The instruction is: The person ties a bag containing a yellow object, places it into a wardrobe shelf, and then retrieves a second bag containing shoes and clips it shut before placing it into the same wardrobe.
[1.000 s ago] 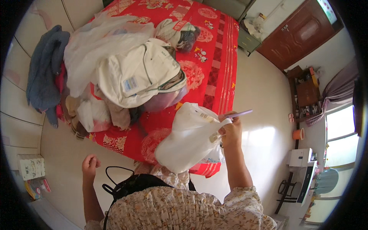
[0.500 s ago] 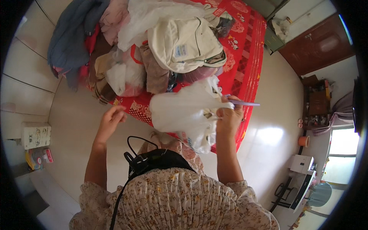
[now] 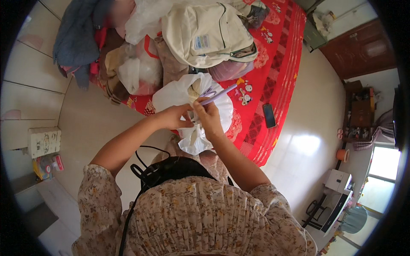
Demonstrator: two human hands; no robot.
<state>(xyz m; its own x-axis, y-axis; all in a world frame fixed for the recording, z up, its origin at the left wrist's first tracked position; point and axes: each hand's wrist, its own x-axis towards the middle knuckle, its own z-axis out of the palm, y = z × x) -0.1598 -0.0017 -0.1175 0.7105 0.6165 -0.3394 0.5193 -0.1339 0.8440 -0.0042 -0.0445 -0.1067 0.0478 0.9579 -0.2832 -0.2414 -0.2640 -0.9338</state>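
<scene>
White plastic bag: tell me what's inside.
A beige item shows through the opening of the white plastic bag. The plastic, left hand and right hand cover the rest, so other contents can't be told.

A bed with a red patterned cover (image 3: pixel 284 79); a dark phone (image 3: pixel 269 115) lies near its right edge; a blue garment (image 3: pixel 74 45), clear bag (image 3: pixel 136 76) and cream backpack (image 3: pixel 192 32) heap leftward; a white bag (image 3: pixel 165 97) at the near edge.

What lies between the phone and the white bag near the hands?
In the head view, only red patterned bedspread lies between the phone and white bag.
</scene>
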